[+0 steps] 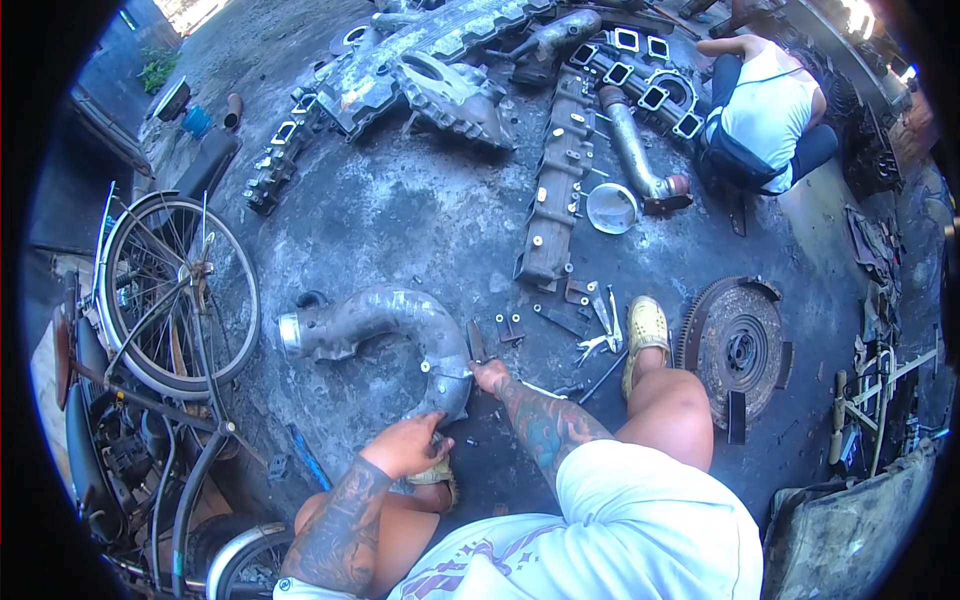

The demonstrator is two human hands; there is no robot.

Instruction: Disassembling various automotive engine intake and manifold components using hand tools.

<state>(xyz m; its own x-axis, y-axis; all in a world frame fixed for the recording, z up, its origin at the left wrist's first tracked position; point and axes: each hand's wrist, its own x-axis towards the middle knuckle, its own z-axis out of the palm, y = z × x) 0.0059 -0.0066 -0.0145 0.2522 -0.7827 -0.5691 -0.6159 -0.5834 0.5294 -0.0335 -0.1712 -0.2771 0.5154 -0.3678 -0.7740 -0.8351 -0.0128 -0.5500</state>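
A large curved metal pipe [385,308] lies on the dark floor in front of me, its bright ringed end to the left. My left hand [405,445] is at the near end of the bend, fingers curled against its rim. Just right of the bend, my right hand [490,377] is closed round a dark tool with a flat, tapered blade [476,342]. The blade points away from me alongside the pipe; its handle is hidden in my fist. A small bolt-like piece [471,441] lies between my hands.
A bicycle [182,292] stands at the left. Loose wrenches [607,322], a long manifold [556,185] and a toothed flywheel [735,350] lie ahead and right. Large castings [455,95] cover the far floor. Another person [765,115] crouches at the far right.
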